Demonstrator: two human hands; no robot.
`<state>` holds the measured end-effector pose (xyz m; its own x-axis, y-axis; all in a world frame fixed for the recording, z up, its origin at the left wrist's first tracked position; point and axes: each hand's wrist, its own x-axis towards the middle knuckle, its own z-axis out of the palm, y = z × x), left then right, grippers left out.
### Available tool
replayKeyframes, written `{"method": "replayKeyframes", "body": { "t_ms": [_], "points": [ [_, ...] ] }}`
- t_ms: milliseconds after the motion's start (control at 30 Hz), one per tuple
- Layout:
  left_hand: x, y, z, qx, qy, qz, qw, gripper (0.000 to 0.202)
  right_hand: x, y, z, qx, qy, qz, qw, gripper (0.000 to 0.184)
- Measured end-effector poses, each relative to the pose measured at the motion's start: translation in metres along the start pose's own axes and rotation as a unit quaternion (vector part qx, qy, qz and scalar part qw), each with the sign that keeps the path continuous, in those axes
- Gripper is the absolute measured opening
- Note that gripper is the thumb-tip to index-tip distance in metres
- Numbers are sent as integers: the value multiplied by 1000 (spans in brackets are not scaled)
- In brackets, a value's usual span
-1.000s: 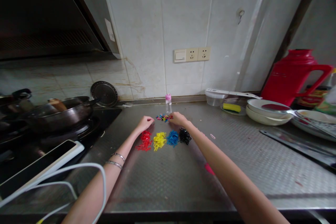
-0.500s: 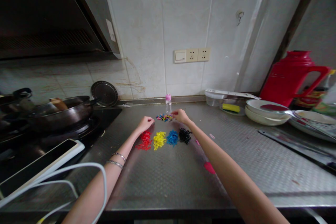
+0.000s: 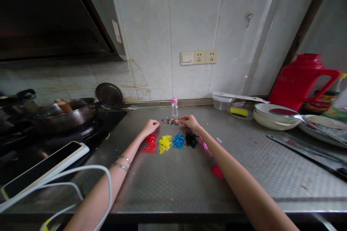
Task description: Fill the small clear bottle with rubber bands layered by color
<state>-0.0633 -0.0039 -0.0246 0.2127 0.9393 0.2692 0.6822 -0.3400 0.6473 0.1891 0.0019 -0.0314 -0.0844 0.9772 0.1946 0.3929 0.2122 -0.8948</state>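
— Right hand [image 3: 191,122] has come in closer since the last look; you have it at the right end of the mixed pile of small rubber bands [image 3: 170,121].
— Fingers?
— Your right fingertips [image 3: 182,118] are drawn together, at that pile's edge. Any band between them is too small to tell. Your left hand [image 3: 150,127] rests just off the pile's left end, its fingertips [image 3: 158,123] also together, a small gap from the bands.
— Pile?
— Loose tangle of red, blue, yellow and black loops on the steel counter [image 3: 244,173], just in front of a small clear bottle with a pink cap [image 3: 174,106].
— Else?
— Nearer you, below the pile, four heaps sit in a row: red bands [image 3: 150,143], yellow bands [image 3: 165,144], blue bands [image 3: 178,141], black bands [image 3: 191,139]. Pink bands [image 3: 204,143] lie just beside your right forearm [image 3: 230,166].
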Motion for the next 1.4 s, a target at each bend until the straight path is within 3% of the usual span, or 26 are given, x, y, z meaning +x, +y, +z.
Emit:
{"method": "replayKeyframes", "body": {
  "t_ms": [133,267,433,567,867,1233,1400],
  "points": [
    [2,1,1,9,9,4,1000,29,-7,-2,-5,50,-12,14,999,23],
    [0,21,1,-40,32,5,999,24,-16,-12,-8,142,-45,24,989,26],
    [-11,60,10,-169,-50,-10,984,40,-27,-30,-9,240,-92,43,965,28],
    [-19,75,21,-239,-97,1,966,46,-32,-38,-3,265,-134,29,954,29],
    [-18,72,21,-258,-87,-54,961,31,-30,-39,11,255,-137,19,957,25],
    [-16,69,11,-267,-32,-86,959,28,-35,-40,-5,261,-84,34,961,23],
    [-21,75,6,-209,-123,-43,969,29,-33,-35,-17,234,-32,53,970,22]
  ]
}}
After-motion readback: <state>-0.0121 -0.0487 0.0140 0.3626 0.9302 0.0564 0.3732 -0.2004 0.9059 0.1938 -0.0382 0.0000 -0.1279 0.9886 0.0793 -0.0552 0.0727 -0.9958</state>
